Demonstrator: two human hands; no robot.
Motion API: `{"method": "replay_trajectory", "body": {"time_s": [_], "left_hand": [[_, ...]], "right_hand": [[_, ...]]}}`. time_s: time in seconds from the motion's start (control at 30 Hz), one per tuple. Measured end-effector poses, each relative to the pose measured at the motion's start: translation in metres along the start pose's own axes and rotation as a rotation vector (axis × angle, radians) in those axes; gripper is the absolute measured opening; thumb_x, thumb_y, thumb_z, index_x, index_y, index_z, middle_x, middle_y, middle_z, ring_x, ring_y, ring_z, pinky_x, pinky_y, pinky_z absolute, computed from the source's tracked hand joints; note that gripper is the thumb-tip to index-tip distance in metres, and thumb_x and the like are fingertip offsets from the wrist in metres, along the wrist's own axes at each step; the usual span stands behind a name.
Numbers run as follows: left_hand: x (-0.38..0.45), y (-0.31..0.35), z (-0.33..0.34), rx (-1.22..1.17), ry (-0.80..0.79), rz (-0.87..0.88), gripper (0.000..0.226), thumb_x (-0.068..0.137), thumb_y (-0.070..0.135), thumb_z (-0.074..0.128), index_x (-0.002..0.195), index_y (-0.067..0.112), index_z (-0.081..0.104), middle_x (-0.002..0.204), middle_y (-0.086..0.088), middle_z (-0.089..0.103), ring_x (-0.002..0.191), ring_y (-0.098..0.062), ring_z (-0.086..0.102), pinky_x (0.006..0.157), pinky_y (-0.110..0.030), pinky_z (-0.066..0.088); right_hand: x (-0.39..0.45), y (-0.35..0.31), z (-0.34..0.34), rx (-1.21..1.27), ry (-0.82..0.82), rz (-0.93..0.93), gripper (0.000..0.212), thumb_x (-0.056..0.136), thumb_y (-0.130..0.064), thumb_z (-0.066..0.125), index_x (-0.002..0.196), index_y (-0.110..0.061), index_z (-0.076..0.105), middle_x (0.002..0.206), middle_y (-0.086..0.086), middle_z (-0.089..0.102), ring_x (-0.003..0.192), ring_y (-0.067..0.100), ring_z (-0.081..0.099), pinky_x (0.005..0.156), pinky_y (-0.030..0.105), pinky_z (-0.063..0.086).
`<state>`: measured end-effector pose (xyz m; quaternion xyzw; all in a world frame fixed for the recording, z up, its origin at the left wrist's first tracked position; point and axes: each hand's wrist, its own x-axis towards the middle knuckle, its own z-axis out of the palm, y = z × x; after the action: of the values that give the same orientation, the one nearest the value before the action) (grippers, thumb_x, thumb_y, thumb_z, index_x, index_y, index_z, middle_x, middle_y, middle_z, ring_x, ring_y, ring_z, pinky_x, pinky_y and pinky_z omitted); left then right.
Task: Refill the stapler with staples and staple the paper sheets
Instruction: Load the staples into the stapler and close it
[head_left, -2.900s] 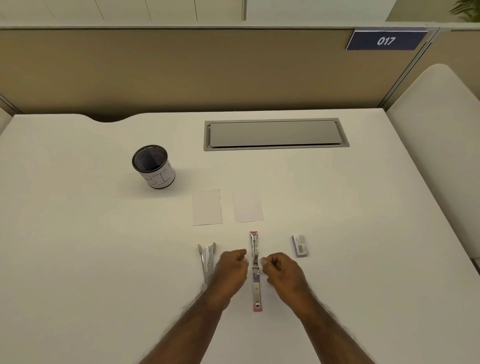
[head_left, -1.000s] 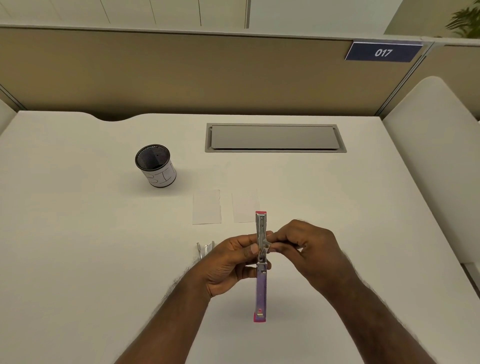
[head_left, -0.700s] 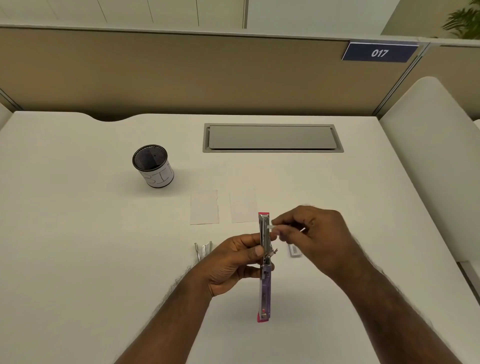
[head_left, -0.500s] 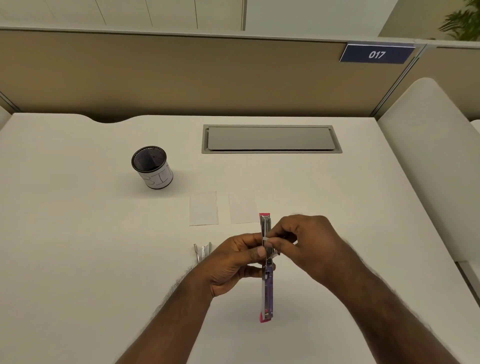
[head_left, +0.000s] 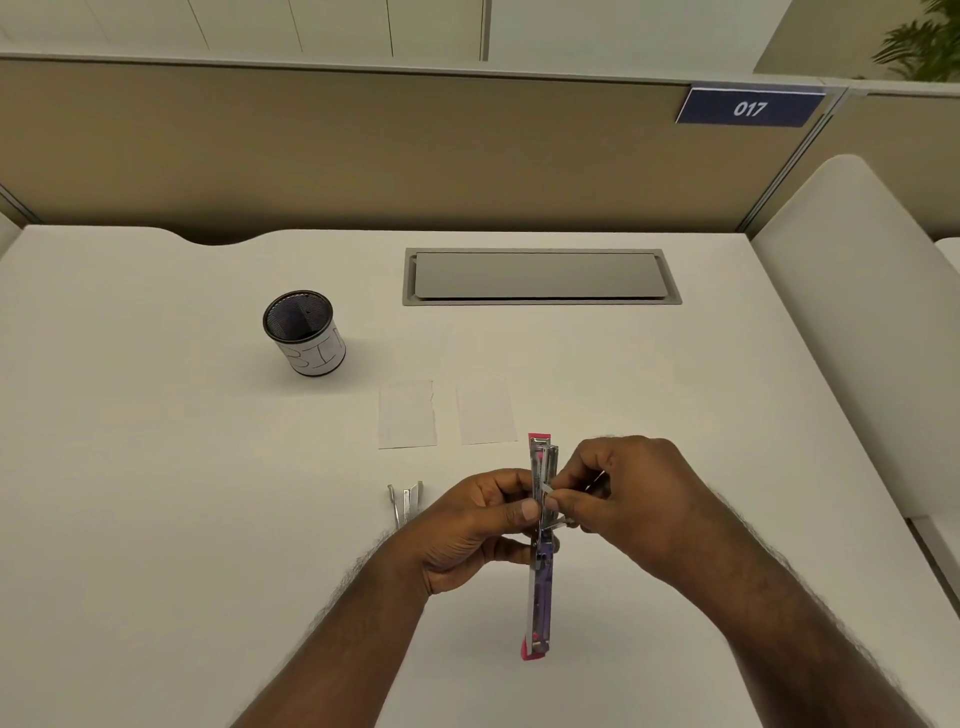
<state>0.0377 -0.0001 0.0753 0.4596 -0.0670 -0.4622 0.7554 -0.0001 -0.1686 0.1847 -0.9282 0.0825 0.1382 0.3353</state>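
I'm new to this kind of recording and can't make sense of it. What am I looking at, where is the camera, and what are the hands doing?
There is no machine here: a person wears one camera on the head, looking down at a white desk. The left hand grips an opened stapler, unfolded into a long strip. The right hand pinches a small strip of staples against the stapler's metal channel; whether it is seated yet is unclear. On the desk lie two small paper sheets side by side, a metal tool left of the hands, and a mesh cup further back.
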Motion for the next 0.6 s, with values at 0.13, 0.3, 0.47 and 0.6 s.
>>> {"method": "replay_trajectory", "body": {"time_s": [0.13,0.3,0.47,0.6], "left_hand": [[-0.001,-0.002,0.002,-0.005,-0.014,-0.004,0.023,0.09,0.017,0.065,0.113,0.017,0.069,0.103,-0.006,0.071,0.085,-0.022,0.068,0.074,-0.034,0.058],[-0.003,-0.002,0.002,-0.019,-0.017,-0.007,0.023,0.091,0.016,0.063,0.114,0.016,0.068,0.104,-0.007,0.071,0.086,-0.022,0.069,0.072,-0.032,0.057],[-0.003,-0.004,0.002,-0.019,-0.039,-0.014,0.024,0.092,0.015,0.062,0.116,0.016,0.067,0.106,-0.007,0.07,0.087,-0.023,0.069,0.072,-0.032,0.057],[-0.003,-0.005,0.004,-0.003,-0.057,-0.028,0.025,0.092,0.014,0.062,0.117,0.015,0.066,0.103,-0.005,0.07,0.087,-0.021,0.068,0.07,-0.03,0.057]], "right_hand": [[-0.002,-0.006,-0.003,-0.074,-0.036,-0.001,0.019,0.08,-0.028,0.075,0.066,-0.032,0.064,0.067,-0.015,0.065,0.065,-0.001,0.062,0.055,0.009,0.044],[-0.006,-0.013,-0.007,-0.106,-0.062,-0.004,0.021,0.082,-0.027,0.074,0.065,-0.033,0.062,0.065,-0.016,0.063,0.065,-0.002,0.06,0.054,0.007,0.04],[-0.007,-0.016,-0.009,-0.14,-0.106,0.01,0.019,0.083,-0.027,0.073,0.068,-0.031,0.063,0.065,-0.015,0.062,0.063,-0.002,0.058,0.051,0.006,0.037],[-0.005,-0.014,-0.008,-0.158,-0.143,0.034,0.021,0.083,-0.023,0.072,0.066,-0.03,0.062,0.067,-0.014,0.063,0.061,-0.001,0.058,0.051,0.007,0.036]]}}
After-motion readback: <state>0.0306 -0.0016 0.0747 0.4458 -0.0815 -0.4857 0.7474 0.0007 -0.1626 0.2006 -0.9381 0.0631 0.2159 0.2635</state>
